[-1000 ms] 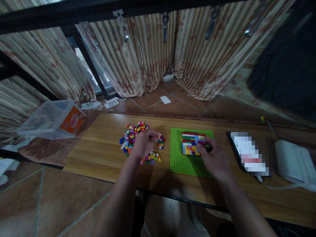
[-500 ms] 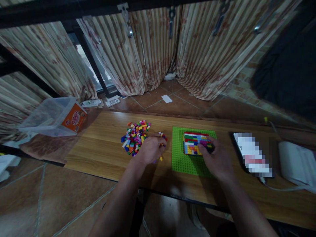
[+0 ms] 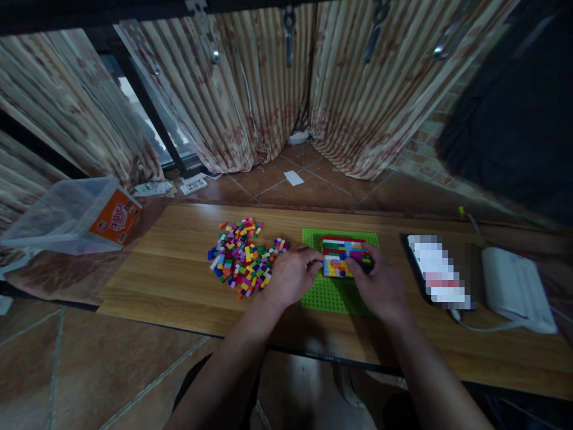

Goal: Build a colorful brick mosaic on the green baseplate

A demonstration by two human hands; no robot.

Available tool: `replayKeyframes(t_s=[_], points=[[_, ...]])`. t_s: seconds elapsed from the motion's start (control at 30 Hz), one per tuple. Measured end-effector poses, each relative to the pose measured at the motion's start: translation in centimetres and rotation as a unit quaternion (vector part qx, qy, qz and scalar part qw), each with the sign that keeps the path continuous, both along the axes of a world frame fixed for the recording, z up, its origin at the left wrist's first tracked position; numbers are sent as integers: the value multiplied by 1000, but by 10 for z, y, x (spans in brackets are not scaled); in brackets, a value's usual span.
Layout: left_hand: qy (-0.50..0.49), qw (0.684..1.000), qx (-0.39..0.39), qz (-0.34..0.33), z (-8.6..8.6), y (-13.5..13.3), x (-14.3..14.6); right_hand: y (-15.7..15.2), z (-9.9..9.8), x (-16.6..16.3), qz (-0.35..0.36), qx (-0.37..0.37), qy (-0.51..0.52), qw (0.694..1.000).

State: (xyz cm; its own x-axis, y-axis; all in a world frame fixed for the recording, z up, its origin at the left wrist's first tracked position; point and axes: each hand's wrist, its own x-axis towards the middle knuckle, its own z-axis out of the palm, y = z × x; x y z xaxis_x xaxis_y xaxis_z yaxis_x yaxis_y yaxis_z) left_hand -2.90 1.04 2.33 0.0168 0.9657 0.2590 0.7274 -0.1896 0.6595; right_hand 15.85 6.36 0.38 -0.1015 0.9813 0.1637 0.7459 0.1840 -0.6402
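Observation:
A block built of many-coloured toy bricks [image 3: 338, 267] sits on a green studded baseplate [image 3: 331, 297]. My left hand [image 3: 290, 276] is at its left edge, thumb and forefinger pinched together; whatever is between the fingertips is too small to make out. From the right, my right hand [image 3: 379, 283] grips the build, its thumb on top and forefinger toward the far right corner. Its other fingers are partly hidden. Left of my left hand lies a heap of loose toy bricks [image 3: 242, 257], its near right side hidden by the hand.
The wooden table [image 3: 152, 269] carries a phone [image 3: 439, 272] with a blurred screen and a white device [image 3: 514, 289] joined by a cable. Beyond the table's left end stands a clear plastic bin [image 3: 67, 215] with an orange label. Curtains [image 3: 250, 89] hang behind.
My left hand has moved right, from the edge of the brick heap to the build's left edge. My right hand stays on the build. The whole view has shifted slightly.

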Motion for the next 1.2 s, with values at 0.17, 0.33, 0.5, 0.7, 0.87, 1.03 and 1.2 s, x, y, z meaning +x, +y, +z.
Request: replayKeyframes(t_s=[0.17,0.33,0.5,0.7,0.87,1.03,1.2], points=[[-12,1000,4,23,-6,7,17,0,0,1,0,-5,3,1000],[12,999,-4,34,-6,13,21,0,-2,3,12,0,7,1000],[-1,998,-19,57,-6,14,23,0,-3,4,16,4,14,1000],[-20,997,-28,64,-10,12,25,-5,2,-4,-11,-15,28,999],[-37,997,-24,65,-12,12,24,-10,4,-18,-48,-17,19,999],[-39,997,-23,61,-11,10,23,-12,7,-28,-73,-18,-4,997],[-43,996,-34,65,-7,6,19,-11,9,-31,-81,-36,-33,995]])
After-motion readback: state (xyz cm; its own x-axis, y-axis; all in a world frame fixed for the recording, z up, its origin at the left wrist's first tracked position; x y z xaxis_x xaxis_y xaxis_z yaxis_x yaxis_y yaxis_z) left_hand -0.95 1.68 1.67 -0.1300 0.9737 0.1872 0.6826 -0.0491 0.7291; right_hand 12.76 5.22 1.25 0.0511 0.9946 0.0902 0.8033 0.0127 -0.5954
